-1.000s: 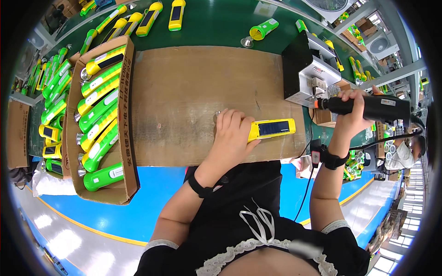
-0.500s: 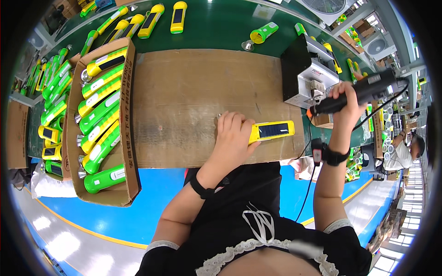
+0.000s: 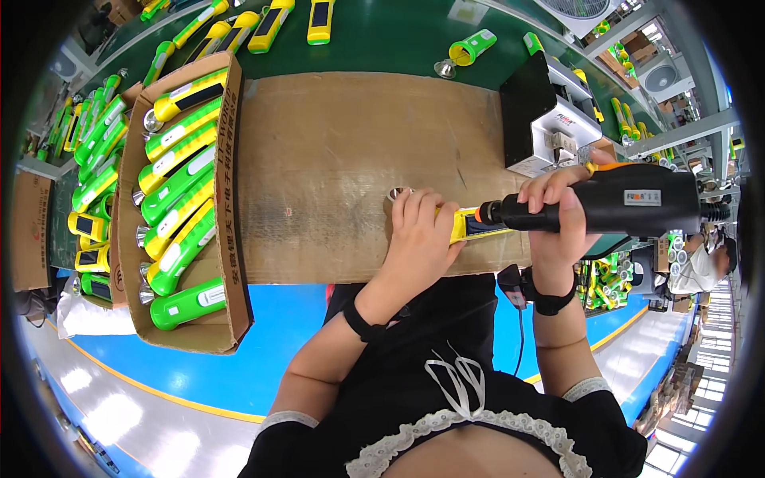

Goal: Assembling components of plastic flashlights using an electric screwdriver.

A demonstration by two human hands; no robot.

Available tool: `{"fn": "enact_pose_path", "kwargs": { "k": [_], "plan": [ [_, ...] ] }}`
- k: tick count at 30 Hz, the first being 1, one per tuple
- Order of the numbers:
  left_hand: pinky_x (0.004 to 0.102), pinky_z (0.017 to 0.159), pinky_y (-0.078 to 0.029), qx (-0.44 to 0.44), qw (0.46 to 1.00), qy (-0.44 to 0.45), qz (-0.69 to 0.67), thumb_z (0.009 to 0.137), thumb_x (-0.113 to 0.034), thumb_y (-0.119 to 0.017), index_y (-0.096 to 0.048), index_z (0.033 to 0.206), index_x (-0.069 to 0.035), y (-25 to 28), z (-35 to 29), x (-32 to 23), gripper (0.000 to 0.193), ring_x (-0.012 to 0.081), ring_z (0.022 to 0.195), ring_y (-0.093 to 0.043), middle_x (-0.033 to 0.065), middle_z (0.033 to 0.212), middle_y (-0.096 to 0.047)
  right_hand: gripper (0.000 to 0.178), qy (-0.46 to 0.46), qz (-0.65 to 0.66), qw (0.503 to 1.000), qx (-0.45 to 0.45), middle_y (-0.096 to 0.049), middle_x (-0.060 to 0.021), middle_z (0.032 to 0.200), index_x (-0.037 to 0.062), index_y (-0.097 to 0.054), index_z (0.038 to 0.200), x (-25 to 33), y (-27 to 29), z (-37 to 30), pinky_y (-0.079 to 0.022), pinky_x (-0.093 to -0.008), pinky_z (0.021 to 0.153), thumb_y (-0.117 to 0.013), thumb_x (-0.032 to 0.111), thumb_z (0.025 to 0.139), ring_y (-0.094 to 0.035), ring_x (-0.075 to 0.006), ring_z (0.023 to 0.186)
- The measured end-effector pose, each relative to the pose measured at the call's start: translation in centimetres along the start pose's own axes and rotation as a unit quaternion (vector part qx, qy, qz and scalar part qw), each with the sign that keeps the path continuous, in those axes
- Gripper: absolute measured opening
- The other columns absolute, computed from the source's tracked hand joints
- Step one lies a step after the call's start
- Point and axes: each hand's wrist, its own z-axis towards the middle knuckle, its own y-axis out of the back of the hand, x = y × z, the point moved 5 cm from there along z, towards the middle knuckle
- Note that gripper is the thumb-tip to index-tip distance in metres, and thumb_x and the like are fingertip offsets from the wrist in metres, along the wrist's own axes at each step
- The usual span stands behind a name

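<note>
My left hand (image 3: 418, 239) is closed over the head end of a yellow flashlight (image 3: 457, 229) lying on the cardboard sheet. A dark solar panel shows on the flashlight's upper side, and a silver reflector (image 3: 396, 193) peeks out beyond my fingers. In my right hand (image 3: 558, 223) is a black electric screwdriver (image 3: 637, 199), held level. Its orange-tipped nose is over the flashlight's body and hides part of the panel. Whether the tip touches the flashlight, I cannot tell.
An open carton (image 3: 239, 271) of green and yellow flashlights stands at the left. Behind my right hand is a black and white box-shaped machine (image 3: 530, 119). A green flashlight (image 3: 474, 48) with its reflector hanging loose lies on the green bench (image 3: 382, 48). A person (image 3: 705, 267) sits far right.
My right hand has brought the screwdriver left from beside the machine to above the flashlight. My left hand has stayed on the flashlight. The view has shifted slightly.
</note>
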Motion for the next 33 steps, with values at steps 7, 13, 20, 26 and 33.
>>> {"fn": "enact_pose_path", "kwargs": {
  "k": [7,13,20,26,33],
  "plan": [
    [0.0525,0.099,-0.027,0.002,1.0,-0.013,0.005,0.065,-0.019,-0.075,-0.052,0.107,-0.004,-0.2,0.2,0.1,0.05,0.0344,0.109,-0.044,0.0153,0.106,-0.048,0.047,-0.041,0.002,0.999,-0.023,-0.051,-0.0077,0.07,0.0015,-0.03,0.121,-1.4,-0.7,0.2,-0.05,-0.0329,0.06,-0.05,-0.009,0.08,-0.054,-0.0165,0.057],
    [0.0527,0.099,-0.027,0.03,0.999,-0.026,0.035,0.067,-0.016,-0.07,-0.047,0.111,0.001,1.0,0.2,-0.6,0.053,0.0364,0.11,-0.044,0.0184,0.107,-0.048,0.041,-0.091,-0.001,0.994,0.052,-0.05,-0.0056,0.069,0.0025,-0.034,0.114,-3.5,-1.5,0.3,-0.047,-0.0301,0.058,-0.054,-0.004,0.079,-0.052,-0.0146,0.058],
    [0.0521,0.098,-0.028,0.081,0.991,-0.057,0.094,0.068,-0.018,-0.068,-0.045,0.112,0.004,0.6,0.7,-1.9,0.055,0.0372,0.111,-0.043,0.0197,0.108,-0.048,0.044,-0.132,0.012,0.988,0.08,-0.052,-0.0048,0.071,0.0034,-0.035,0.116,-4.2,-0.9,0.8,-0.046,-0.0274,0.058,-0.055,-0.006,0.077,-0.054,-0.0124,0.061],
    [0.048,0.088,-0.034,0.128,0.964,0.058,0.224,0.067,-0.027,-0.073,-0.051,0.105,0.004,1.0,1.0,-1.0,0.053,0.0351,0.099,-0.047,0.0194,0.103,-0.052,0.056,0.005,-0.007,0.999,-0.046,-0.054,-0.0061,0.078,0.0012,-0.028,0.126,0.5,2.2,1.6,-0.048,-0.0265,0.064,-0.056,-0.008,0.078,-0.056,-0.0128,0.067],
    [0.0437,0.082,-0.039,0.048,0.896,0.187,0.399,0.073,-0.046,-0.069,-0.061,0.095,0.0,-0.9,13.9,8.9,0.052,0.0311,0.095,-0.051,0.014,0.092,-0.058,0.058,0.114,-0.025,0.981,-0.156,-0.05,-0.0079,0.076,-0.0004,-0.024,0.126,6.3,9.2,1.9,-0.048,-0.0319,0.064,-0.06,0.002,0.081,-0.051,-0.0162,0.062]
  ]
}}
